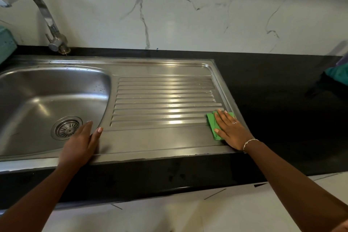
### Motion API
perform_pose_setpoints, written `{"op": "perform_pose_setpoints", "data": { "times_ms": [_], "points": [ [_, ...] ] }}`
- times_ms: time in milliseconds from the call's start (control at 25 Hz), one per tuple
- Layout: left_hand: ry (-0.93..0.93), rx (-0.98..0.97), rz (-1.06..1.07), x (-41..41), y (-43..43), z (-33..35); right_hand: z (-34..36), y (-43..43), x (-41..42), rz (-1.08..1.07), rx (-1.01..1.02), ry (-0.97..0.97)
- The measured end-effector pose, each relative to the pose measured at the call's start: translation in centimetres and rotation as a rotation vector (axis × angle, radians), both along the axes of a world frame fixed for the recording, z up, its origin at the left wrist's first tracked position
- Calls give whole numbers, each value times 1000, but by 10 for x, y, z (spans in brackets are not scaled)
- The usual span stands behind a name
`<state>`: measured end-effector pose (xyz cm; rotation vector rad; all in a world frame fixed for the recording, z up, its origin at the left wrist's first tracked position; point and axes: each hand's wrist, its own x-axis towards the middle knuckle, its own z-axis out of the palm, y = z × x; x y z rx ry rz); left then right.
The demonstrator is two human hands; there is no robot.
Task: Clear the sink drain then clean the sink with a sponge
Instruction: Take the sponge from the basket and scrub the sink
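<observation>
The right hand (230,130) lies flat on a green sponge (211,121), with straight fingers spread a little, pressing it down. The fingers point away to the back wall. The left hand (81,143) is open too and holds nothing. It rests on the steel where the sink bowl (28,103) meets the flat side, with its fingers reaching over the bowl's edge.

The sponge is thin and flat, with square corners. It sits at the near right corner of the ribbed draining board (165,100), close to the sink's right rim. The strip that shows runs from front to back, leaning a bit left. The hand hides the rest, so I cannot tell which way its long side goes.

The draining board is shiny steel with long straight ridges that run left to right. The bowl is smooth, with round corners. A round drain (66,127) with small slots sits in its bottom, just beside the left hand's fingers. A bent silver tap (45,17) stands behind the bowl.

Around the sink is a black counter (282,90). Behind it is a white wall (188,5) with gray veins like marble. A blue-green cloth (337,73) lies at the far right of the counter.
</observation>
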<state>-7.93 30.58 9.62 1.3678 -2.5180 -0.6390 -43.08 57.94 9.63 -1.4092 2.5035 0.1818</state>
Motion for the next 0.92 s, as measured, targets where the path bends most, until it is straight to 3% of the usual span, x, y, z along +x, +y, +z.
{"op": "perform_pose_setpoints", "data": {
  "times_ms": [560, 920],
  "points": [
    [-15, -80, -6, -7, 1, -3, 0, 0, 33, -33, 72, -12],
    [44, -57, -48, -9, -4, -9, -5, -57, 93, 92, 16, -70]
  ]
}}
